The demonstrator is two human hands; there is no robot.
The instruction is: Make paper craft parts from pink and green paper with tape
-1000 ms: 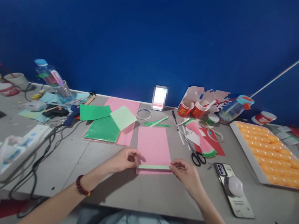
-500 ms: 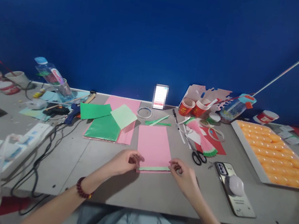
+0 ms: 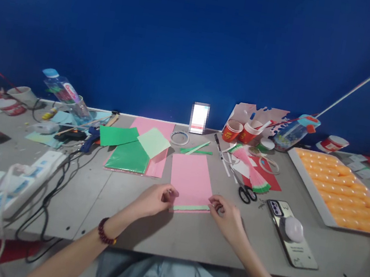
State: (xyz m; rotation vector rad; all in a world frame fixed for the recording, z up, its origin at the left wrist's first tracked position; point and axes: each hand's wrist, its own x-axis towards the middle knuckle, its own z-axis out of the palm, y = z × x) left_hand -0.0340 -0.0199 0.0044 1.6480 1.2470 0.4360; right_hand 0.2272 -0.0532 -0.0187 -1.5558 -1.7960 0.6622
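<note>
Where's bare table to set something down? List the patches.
Free: the near table strip between power strip and phone, this side of the left hand and right hand pinching the pink sheet; also between cables and green paper. Crowded: the back edge, bottle to cups, and by the scissors.

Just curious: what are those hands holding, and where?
The left hand and right hand pinch opposite ends of a pale green strip along the near edge of the pink sheet.

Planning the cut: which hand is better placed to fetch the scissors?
Right, probably. The scissors lie just beyond the right hand; the left hand pinches the strip at its far end.
</note>
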